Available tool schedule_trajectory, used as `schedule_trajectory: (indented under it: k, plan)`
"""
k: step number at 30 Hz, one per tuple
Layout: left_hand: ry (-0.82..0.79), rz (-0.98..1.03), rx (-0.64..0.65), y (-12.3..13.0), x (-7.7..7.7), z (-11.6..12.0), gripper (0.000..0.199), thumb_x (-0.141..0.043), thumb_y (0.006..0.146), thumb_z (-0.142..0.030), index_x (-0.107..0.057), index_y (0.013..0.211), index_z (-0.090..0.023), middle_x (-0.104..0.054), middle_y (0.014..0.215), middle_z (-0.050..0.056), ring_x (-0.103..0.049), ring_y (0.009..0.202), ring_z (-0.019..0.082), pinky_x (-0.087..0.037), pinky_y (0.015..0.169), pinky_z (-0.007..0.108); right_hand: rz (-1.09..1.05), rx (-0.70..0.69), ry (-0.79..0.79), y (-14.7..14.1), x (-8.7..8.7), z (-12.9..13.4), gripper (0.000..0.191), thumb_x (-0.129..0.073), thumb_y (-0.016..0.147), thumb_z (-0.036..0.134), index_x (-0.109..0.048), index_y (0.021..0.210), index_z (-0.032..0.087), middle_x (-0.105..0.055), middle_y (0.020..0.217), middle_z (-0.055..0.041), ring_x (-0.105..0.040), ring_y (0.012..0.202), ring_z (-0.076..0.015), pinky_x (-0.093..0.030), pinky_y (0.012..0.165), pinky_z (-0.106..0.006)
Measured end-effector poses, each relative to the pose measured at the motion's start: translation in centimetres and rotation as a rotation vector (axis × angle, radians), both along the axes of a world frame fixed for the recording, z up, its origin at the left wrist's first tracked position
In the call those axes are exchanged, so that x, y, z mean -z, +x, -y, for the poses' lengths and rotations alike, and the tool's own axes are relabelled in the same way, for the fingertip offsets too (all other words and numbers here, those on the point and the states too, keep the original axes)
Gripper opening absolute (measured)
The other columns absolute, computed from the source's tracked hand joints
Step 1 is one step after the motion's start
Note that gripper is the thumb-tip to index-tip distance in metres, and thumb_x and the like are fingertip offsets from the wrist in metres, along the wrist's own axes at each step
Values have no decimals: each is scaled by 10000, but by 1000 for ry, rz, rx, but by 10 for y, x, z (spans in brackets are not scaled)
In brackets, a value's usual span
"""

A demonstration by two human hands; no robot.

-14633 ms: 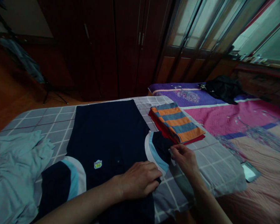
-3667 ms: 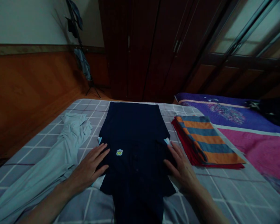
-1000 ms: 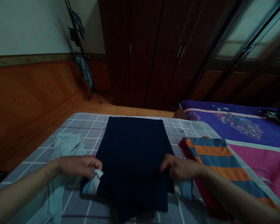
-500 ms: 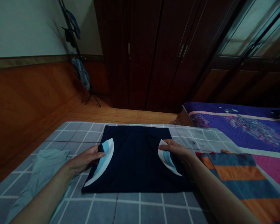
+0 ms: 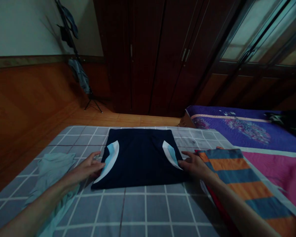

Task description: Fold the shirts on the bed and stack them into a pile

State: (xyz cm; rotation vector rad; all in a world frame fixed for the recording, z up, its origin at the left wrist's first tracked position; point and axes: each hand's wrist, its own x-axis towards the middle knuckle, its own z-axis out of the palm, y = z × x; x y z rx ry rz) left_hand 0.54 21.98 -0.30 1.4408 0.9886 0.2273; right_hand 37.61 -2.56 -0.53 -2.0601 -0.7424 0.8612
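So, head cam, where are the hands right now?

Well, they're well apart, one on each side of a navy short-sleeved shirt (image 5: 139,158) folded into a flat rectangle on a grey checked bedsheet (image 5: 135,207). Left hand (image 5: 87,168) is open with fingers spread, right up at the shirt's left edge, beside a sleeve with white and light-blue trim (image 5: 111,161).

And the right one?

Right hand (image 5: 194,168) is open too, its fingertips (image 5: 184,163) at the shirt's right edge, by a matching white and light-blue sleeve (image 5: 171,154). Can't see either hand clamped on anything.

What's lying around them?

Crumpled pale teal cloth (image 5: 51,171) sits just left of the left hand. Just right of the right hand is a folded orange-and-blue striped cloth (image 5: 234,174), with a red cloth (image 5: 220,210) under it, and the right forearm crosses above them. Farther off there's a purple patterned quilt (image 5: 249,130) and a dark wooden wardrobe (image 5: 143,65).
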Motion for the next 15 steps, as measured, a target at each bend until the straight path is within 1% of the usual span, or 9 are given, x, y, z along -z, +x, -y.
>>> schedule_trajectory:
  k: [3, 5, 6, 8, 9, 11, 13, 14, 15]
  plan:
    - [98, -14, 84, -18, 16, 20, 860, -680, 697, -482, -240, 1351, -140, -613, 722, -7, -599, 655, 192, -438, 601, 287, 184, -37, -5, -19, 11, 34, 521, -656, 687, 339, -570, 1169, 162, -611, 647, 7, -592, 612, -181, -420, 545, -262]
    - [189, -28, 103, -21, 21, 34, 846, -666, 689, -453, -243, 1349, -136, -624, 749, 2, -611, 706, 213, -450, 654, 311, 275, -32, -4, -29, 17, 44, 484, -619, 685, 297, -589, 1150, 168, -595, 629, 20, -581, 597, -175, -413, 546, -264]
    - [225, -39, 99, -20, 20, 41, 833, -653, 690, -443, -245, 1350, -139, -632, 777, 12, -619, 743, 226, -457, 693, 329, 296, -27, 3, -33, 18, 46, 483, -599, 681, 278, -590, 1149, 160, -581, 615, 25, -570, 585, -170, -409, 546, -265]
    - [221, -46, 107, -16, 9, 50, 821, -629, 688, -442, -246, 1348, -141, -646, 845, 37, -631, 810, 250, -466, 756, 360, 307, -32, 24, -37, 13, 46, 504, -565, 673, 259, -579, 1160, 131, -544, 588, 36, -543, 565, -160, -404, 543, -264]
    - [183, -37, 127, -15, 0, 53, 821, -623, 685, -448, -246, 1346, -142, -651, 879, 50, -635, 843, 259, -469, 777, 368, 299, -45, 37, -38, 8, 46, 521, -552, 674, 261, -568, 1173, 114, -523, 578, 42, -529, 556, -155, -401, 538, -263]
    - [90, -12, 195, -18, -20, 55, 805, -623, 683, -460, -261, 1336, -156, -658, 940, 70, -633, 915, 270, -469, 816, 369, 282, -79, 84, -41, -9, 50, 548, -534, 687, 286, -548, 1200, 94, -487, 569, 49, -503, 539, -147, -389, 515, -256]
    - [50, -12, 267, -31, -36, 58, 759, -627, 691, -469, -307, 1321, -191, -667, 965, 67, -628, 951, 271, -468, 832, 367, 289, -109, 124, -49, -27, 64, 543, -530, 699, 317, -557, 1197, 105, -490, 590, 40, -502, 548, -147, -394, 512, -257]
    - [68, -32, 283, -41, -39, 60, 728, -629, 692, -474, -345, 1310, -213, -674, 956, 59, -633, 935, 269, -476, 816, 363, 297, -126, 121, -54, -34, 75, 531, -532, 703, 323, -568, 1191, 118, -513, 614, 28, -517, 568, -153, -408, 526, -261]
    - [104, -63, 284, -54, -39, 64, 704, -637, 685, -476, -387, 1296, -231, -682, 932, 49, -642, 895, 266, -489, 779, 355, 306, -146, 98, -61, -38, 89, 512, -536, 704, 323, -584, 1178, 136, -544, 642, 14, -537, 594, -160, -426, 547, -266]
